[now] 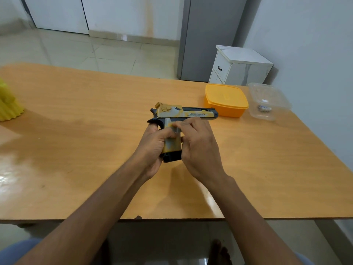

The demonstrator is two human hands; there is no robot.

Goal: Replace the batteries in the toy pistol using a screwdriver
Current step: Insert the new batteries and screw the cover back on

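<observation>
1. Head view, nearest first: the counter [76, 169] has its front edge close to the person, with bare room between that edge and the toy pistol [179, 119].
2. Above the middle of the counter, the left hand [152, 150] curls round the pistol's grip from the left. The right hand [198, 148] has its fingers curled against the grip's right side, fingertips pinching at the grip panel. Whether a cover is coming loose I cannot tell.
3. No screwdriver shows anywhere, so the cover screw looks not yet dealt with. Prying by fingers could snap a plastic tab, and a freed screw or battery could roll toward the counter's edge.
4. Just beyond the pistol's muzzle sits a lidded orange box [226, 100]; a sweep of the barrel to the right could knock it.
5. Right of that box, near the counter's right edge, stands a clear tub [269, 101] with small items inside; a nudge could tip it off.
6. Far left of the pistol, a yellow ribbed object [9, 104] leaves wide open surface between.
</observation>
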